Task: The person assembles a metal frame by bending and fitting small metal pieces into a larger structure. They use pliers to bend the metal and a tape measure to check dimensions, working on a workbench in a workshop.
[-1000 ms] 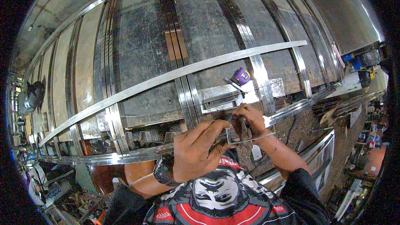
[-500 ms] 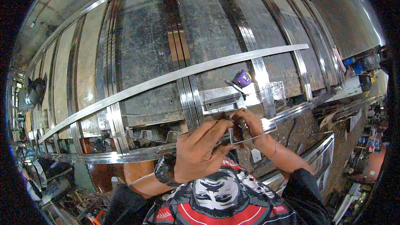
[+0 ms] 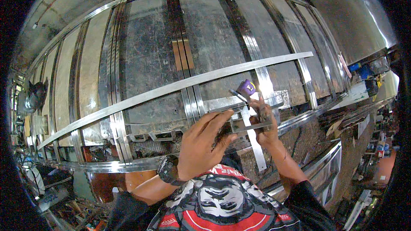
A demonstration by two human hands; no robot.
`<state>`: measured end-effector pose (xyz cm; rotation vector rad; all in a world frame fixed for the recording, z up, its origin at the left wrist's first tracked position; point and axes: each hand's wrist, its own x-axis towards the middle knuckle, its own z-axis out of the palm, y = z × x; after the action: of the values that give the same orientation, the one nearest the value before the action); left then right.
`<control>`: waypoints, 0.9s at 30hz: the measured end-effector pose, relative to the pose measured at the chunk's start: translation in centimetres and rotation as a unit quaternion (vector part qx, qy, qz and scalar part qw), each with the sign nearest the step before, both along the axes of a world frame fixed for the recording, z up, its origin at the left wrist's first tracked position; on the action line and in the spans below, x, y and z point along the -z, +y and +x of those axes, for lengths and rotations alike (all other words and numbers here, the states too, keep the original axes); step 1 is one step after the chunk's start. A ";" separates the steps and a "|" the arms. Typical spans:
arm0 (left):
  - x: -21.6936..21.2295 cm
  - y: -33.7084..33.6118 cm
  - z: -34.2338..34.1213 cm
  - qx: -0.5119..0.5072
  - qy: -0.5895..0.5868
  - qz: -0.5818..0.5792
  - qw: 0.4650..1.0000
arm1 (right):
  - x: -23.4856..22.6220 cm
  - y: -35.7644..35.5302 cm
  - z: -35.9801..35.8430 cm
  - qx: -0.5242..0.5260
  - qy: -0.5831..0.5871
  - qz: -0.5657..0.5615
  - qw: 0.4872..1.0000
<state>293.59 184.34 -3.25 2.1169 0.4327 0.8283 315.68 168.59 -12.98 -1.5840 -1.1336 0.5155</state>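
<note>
A short rectangular, shiny metal piece is held up between my two hands, just above the frame's near rail. My left hand has its thumb and fingertips at opposite edges of the piece's left end. My right hand is wrapped around its right side. A flat steel ruler runs down across the piece beside my right fingers, its lower end pointing toward my body. Just beyond the right fingertips are a dark pen-like stick and a purple tape measure. The right palm is partly hidden.
A large frame of shiny metal bars lies over dark sheets. One long flat silver bar rests diagonally across it. A dark cap-like object sits at the far left. Another metal frame leans at the right, near scattered workshop items.
My hands and the metal piece have shifted slightly away from my body and left. More of the steel ruler now shows below the piece. My left fingers are straighter.
</note>
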 end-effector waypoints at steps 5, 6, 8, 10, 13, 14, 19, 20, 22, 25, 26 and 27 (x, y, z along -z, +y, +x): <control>0.0 0.9 2.3 -0.036 0.041 -0.102 0.993 | -0.6 -1.5 -1.1 0.133 0.305 -0.047 0.942; -0.1 1.4 2.7 -0.019 0.065 -0.140 0.988 | -1.6 -1.4 -1.3 0.156 0.309 -0.076 0.935; 0.4 2.4 3.5 0.015 0.112 -0.213 0.971 | -2.8 -0.6 -1.2 0.165 0.500 0.066 0.847; 3.5 3.9 4.4 0.066 0.100 -0.193 0.974 | -4.2 0.1 -0.2 0.087 0.549 0.126 0.821; 5.1 4.5 4.9 0.099 0.121 -0.189 0.969 | -5.3 2.3 0.5 0.181 0.445 0.069 0.874; 5.5 4.3 5.1 0.090 0.113 -0.153 0.978 | -6.0 2.9 0.5 0.206 0.405 0.053 0.889; 5.7 3.0 5.6 0.045 0.104 -0.083 0.990 | -4.0 3.6 1.2 0.223 0.314 -0.038 0.922; 6.5 2.9 5.6 0.039 0.094 -0.071 0.992 | -3.6 3.7 1.1 0.212 0.323 -0.028 0.922; 7.0 2.8 5.6 0.041 0.095 -0.043 0.994 | -3.4 3.7 1.0 0.195 0.331 -0.017 0.923; 7.1 2.7 5.6 0.049 0.110 -0.011 0.993 | -4.6 4.2 0.1 0.193 0.325 0.009 0.926; 7.2 2.6 5.6 0.043 0.100 -0.010 0.994 | -4.6 4.3 0.1 0.189 0.314 0.008 0.930; 7.2 2.6 5.7 0.038 0.090 -0.009 0.995 | -4.6 4.4 0.2 0.185 0.303 0.007 0.935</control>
<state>299.25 186.95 -10.46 2.1860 0.4501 0.5898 315.86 172.98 -8.34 -1.4316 -0.3614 0.6756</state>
